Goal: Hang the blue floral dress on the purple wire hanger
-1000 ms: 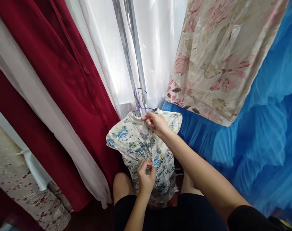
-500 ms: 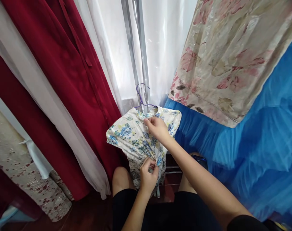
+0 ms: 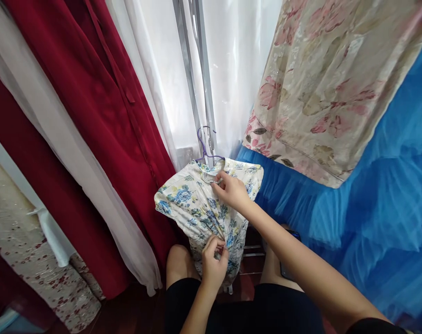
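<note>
A cream garment with blue and yellow flowers (image 3: pixel 183 197), perhaps a blouse or dress, hangs in front of me on a purple wire hanger (image 3: pixel 203 147). My right hand (image 3: pixel 233 191) pinches the front edge of its neckline, pulling the collar forward so the inside of the neck shows. Lower down, my left hand (image 3: pixel 215 260) is closed in a pinch on the front of the garment, where the fabric gathers into creases. Below my left hand the lower part hangs between my knees, partly covered by my wrist.
Behind the hanger stands a grey metal rack post (image 3: pixel 188 65) before a white curtain (image 3: pixel 232 60). Dark red cloth (image 3: pixel 92 116) hangs on the left. A pink-flowered cloth (image 3: pixel 318 102) and blue tulle (image 3: pixel 322 213) hang right. A phone (image 3: pixel 286 271) lies by my right thigh.
My right hand has shifted slightly right and down, and the neckline now gapes further forward. My left hand keeps its pinch on the front. The whole view has moved a little.
</note>
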Motion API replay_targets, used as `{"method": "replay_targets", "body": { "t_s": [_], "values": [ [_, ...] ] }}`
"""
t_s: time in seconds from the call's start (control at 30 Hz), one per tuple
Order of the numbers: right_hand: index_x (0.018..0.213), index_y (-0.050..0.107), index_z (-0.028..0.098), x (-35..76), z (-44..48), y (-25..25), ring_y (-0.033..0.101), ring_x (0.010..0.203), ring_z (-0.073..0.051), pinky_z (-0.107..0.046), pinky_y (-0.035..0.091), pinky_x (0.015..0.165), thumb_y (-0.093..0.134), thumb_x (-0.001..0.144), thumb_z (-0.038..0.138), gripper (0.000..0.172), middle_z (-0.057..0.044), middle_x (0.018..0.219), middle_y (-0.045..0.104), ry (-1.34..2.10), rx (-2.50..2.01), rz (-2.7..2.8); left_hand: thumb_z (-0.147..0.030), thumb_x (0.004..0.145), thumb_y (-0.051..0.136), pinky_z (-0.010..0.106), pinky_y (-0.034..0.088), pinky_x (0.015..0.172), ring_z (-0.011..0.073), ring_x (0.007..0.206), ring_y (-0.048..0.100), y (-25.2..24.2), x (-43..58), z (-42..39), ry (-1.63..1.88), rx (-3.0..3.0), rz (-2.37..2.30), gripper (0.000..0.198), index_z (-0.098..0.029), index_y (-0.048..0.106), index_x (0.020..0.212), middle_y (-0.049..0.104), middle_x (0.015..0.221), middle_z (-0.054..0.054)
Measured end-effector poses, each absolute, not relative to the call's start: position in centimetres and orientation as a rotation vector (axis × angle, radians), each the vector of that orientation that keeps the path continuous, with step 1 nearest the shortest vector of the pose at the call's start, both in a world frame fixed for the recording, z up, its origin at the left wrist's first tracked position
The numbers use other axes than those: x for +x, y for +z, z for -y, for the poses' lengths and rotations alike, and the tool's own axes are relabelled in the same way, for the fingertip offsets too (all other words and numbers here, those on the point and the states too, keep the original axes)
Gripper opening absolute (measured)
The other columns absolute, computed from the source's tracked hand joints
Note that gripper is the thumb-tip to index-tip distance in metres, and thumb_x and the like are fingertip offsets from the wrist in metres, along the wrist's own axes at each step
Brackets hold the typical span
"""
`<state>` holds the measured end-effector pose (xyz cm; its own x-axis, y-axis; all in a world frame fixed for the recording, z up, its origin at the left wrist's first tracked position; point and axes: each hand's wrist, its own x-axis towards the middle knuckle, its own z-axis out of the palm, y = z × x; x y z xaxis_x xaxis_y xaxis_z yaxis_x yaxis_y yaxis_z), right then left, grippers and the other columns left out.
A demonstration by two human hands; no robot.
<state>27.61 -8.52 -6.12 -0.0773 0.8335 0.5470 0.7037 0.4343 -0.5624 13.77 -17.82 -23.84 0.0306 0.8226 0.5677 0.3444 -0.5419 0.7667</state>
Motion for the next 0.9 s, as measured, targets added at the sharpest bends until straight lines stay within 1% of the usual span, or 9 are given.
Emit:
{"method": "replay_targets", "body": {
  "t_s": [0.1,0.2,0.3,0.37,0.43,0.5,0.6,0.73,0.9],
  "values": [
    [0.099,0.059,0.021,28.3,9.8,-6.7,0.052,0.053,-0.016,-0.026,0.031,0.058,0.055,0.095,0.031,0.011,0.006,0.057,0.057,0.211,-1.171,1.830,-0.011,0.086,0.057,0.028,0.052,0.069,0.0183,0.077,0.064,-22.7,13.6,17.6,1.419,1.909,-1.158,0.012,-0.018,0.067,0.084,0.066,0.085,0.005],
    [0.100,0.056,0.021,28.8,11.1,-7.4,0.050,0.051,-0.015,-0.026,0.033,0.058,0.053,0.096,0.031,0.011,0.006,0.056,0.053,0.212,-1.057,1.752,-0.015,0.092,0.057,0.032,0.054,0.080,0.0199,0.090,0.066,-18.8,13.1,17.0,1.470,1.936,-1.113,0.018,-0.021,0.070,0.103,0.069,0.098,0.006],
    [0.101,0.054,0.021,29.2,12.0,-7.4,0.051,0.051,-0.014,-0.026,0.034,0.057,0.053,0.097,0.031,0.011,0.005,0.059,0.057,0.269,-0.991,1.727,-0.024,0.101,0.054,0.035,0.053,0.091,0.0208,0.100,0.066,-12.7,12.7,15.8,1.689,2.022,-1.022,0.031,-0.024,0.061,0.130,0.068,0.108,0.007],
    [0.101,0.053,0.021,29.5,12.3,-6.8,0.054,0.052,-0.014,-0.026,0.036,0.057,0.052,0.097,0.032,0.011,0.003,0.062,0.062,0.339,-0.944,1.749,-0.026,0.105,0.046,0.037,0.052,0.094,0.0210,0.103,0.065,-8.6,12.7,14.7,1.644,2.193,-0.972,0.041,-0.026,0.050,0.146,0.068,0.108,0.007],
    [0.102,0.053,0.021,29.7,12.6,-6.1,0.057,0.055,-0.015,-0.026,0.039,0.057,0.052,0.098,0.032,0.012,0.001,0.066,0.066,0.411,-0.890,1.756,-0.028,0.106,0.042,0.037,0.050,0.094,0.0214,0.103,0.064,-5.3,12.7,13.5,1.556,2.385,-0.977,0.036,-0.025,0.057,0.138,0.068,0.108,0.007],
    [0.102,0.054,0.022,29.7,12.8,-5.3,0.061,0.060,-0.016,-0.026,0.042,0.059,0.054,0.098,0.034,0.013,0.000,0.071,0.068,0.474,-0.845,1.713,-0.028,0.106,0.043,0.035,0.049,0.091,0.0215,0.100,0.063,-3.4,12.8,12.7,1.488,2.522,-1.001,0.027,-0.022,0.067,0.118,0.068,0.105,0.007],
    [0.101,0.056,0.022,29.1,13.0,-4.7,0.066,0.067,-0.017,-0.029,0.050,0.063,0.061,0.095,0.037,0.017,0.000,0.072,0.068,0.644,-0.719,1.533,-0.027,0.105,0.045,0.033,0.046,0.084,0.0204,0.092,0.062,-2.7,13.0,12.4,1.517,2.558,-1.019,0.023,-0.019,0.067,0.100,0.066,0.095,0.006],
    [0.099,0.052,0.026,27.6,12.8,-5.2,0.062,0.058,-0.015,-0.028,0.052,0.059,0.069,0.090,0.039,0.024,0.004,0.069,0.064,0.849,-0.529,1.306,-0.028,0.104,0.049,0.029,0.045,0.077,0.0179,0.082,0.060,-3.8,13.5,12.6,1.686,2.325,-0.994,0.018,-0.019,0.063,0.094,0.064,0.087,0.003],
    [0.084,0.045,0.026,26.9,11.9,-6.1,0.062,0.062,-0.013,-0.025,0.049,0.059,0.073,0.088,0.035,0.030,0.004,0.070,0.062,0.810,-0.498,1.289,-0.029,0.103,0.052,0.028,0.046,0.077,0.0172,0.081,0.060,-4.5,13.7,12.2,1.753,2.139,-0.981,0.018,-0.018,0.062,0.094,0.064,0.086,0.003]
  ]
}}
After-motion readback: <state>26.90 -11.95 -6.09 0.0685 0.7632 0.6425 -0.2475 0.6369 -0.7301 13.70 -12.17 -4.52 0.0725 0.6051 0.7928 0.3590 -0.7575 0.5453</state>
